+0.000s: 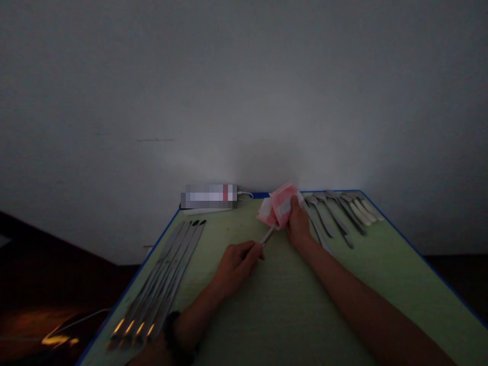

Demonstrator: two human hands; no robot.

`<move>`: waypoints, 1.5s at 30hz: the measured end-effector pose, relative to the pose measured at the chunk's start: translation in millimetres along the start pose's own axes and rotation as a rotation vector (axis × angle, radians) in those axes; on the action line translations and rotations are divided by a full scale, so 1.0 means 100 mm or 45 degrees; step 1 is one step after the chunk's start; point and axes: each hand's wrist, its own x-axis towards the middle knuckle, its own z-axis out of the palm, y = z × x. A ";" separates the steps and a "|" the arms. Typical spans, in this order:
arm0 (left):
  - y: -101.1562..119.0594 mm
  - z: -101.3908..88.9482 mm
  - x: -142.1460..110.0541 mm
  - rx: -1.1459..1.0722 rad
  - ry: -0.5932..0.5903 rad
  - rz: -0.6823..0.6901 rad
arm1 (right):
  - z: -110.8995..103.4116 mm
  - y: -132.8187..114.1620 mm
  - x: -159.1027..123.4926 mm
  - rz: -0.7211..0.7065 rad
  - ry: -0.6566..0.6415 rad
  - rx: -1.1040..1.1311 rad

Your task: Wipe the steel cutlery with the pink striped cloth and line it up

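My left hand (240,264) is closed around the handle of a metal utensil (268,234) over the middle of the table. The utensil's far end is covered, so its kind cannot be told. My right hand (298,221) grips a folded pink and white cloth (281,204), wrapped about that covered end. Just right of this hand lie several metal spoons (320,216), partly behind the hand and forearm. Left of my left arm, several long, flat metal pieces of cutlery, which look like knives (168,274), lie side by side.
The light green table (290,315) has a blue edge and stands against a grey wall (244,91). At its back left is a box-like item (209,196), blurred out, with a white cable (246,194) beside it. Several pale-handled utensils (362,211) lie at the back right.
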 end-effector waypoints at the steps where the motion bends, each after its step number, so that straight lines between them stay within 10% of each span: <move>1: 0.00 0.00 0.00 -0.010 0.026 -0.004 | 0.03 -0.01 -0.06 0.005 -0.017 -0.030; 12: -0.02 -0.01 0.07 0.141 0.218 0.082 | 0.19 -0.04 -0.41 -0.085 -0.277 -0.299; 24: 0.02 0.04 -0.04 0.174 0.083 0.184 | -0.04 -0.20 0.07 0.107 0.207 0.192; 35: -0.04 0.01 0.04 0.214 0.308 0.123 | 0.36 -0.06 -0.78 0.097 -0.238 -0.117; 45: 0.00 0.04 -0.01 0.406 0.014 0.139 | 0.07 -0.27 0.01 0.153 0.116 0.440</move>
